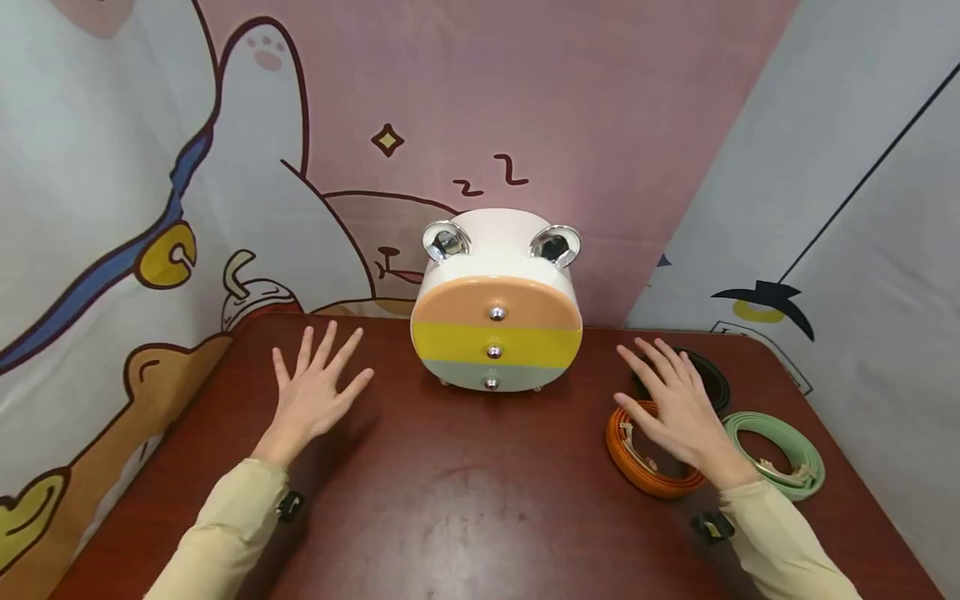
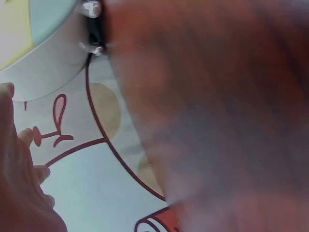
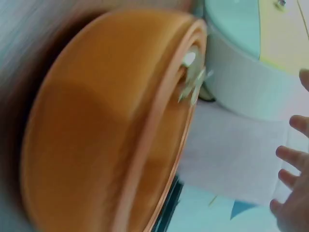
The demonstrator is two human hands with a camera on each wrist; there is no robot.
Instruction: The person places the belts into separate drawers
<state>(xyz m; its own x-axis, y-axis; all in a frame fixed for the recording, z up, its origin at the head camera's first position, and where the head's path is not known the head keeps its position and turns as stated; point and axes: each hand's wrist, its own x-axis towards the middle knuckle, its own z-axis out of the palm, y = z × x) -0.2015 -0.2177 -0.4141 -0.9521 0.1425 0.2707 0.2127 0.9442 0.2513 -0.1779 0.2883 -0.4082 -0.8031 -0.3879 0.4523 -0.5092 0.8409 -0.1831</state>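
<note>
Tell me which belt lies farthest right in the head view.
The green belt: it sits to the right of both the black belt, at the back, and the orange belt.

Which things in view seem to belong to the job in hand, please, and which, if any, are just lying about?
Probably part of the job:
orange coiled belt, by the right hand
green coiled belt
black coil, partly hidden
striped box with three knobs

Apparently just surroundings:
cartoon-print backdrop
brown table
small wrist devices
</note>
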